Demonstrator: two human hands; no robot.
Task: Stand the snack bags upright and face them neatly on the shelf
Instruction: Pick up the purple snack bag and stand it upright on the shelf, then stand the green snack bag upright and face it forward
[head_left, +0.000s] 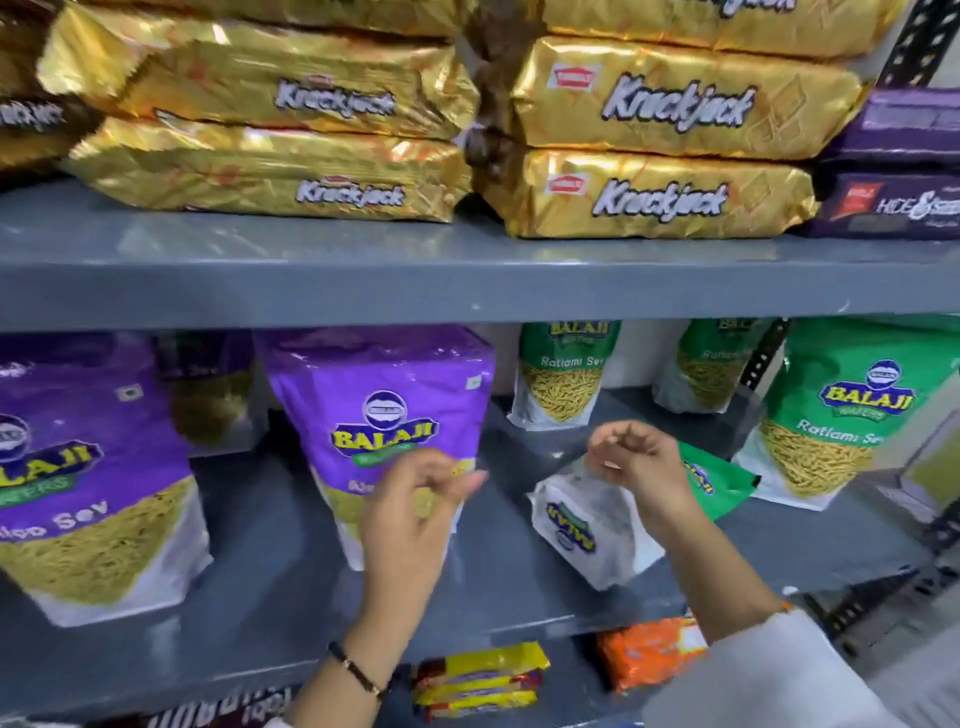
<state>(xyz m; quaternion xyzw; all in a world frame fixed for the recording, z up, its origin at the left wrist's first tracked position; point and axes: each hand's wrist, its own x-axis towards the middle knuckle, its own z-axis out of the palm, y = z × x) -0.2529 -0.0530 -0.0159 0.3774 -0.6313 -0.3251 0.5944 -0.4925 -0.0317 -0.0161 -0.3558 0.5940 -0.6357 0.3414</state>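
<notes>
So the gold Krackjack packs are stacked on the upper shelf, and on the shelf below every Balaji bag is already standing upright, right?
Not quite. The gold Krackjack packs are indeed stacked on the upper shelf, but the head view shows one green Balaji bag lying tipped over on the lower shelf, beneath the right hand. The purple bag and the other green bags stand upright.

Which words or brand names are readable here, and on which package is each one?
"Krackjack": gold packs, upper shelf.
"HIDE&SEEK", cut off: dark purple pack.
"BALAJI", "Sev": purple bags.
"BALAJI", "Ratlami Sev": green bags.
"BALAJI", upside down: fallen bag.
Packs below: unreadable.
</notes>
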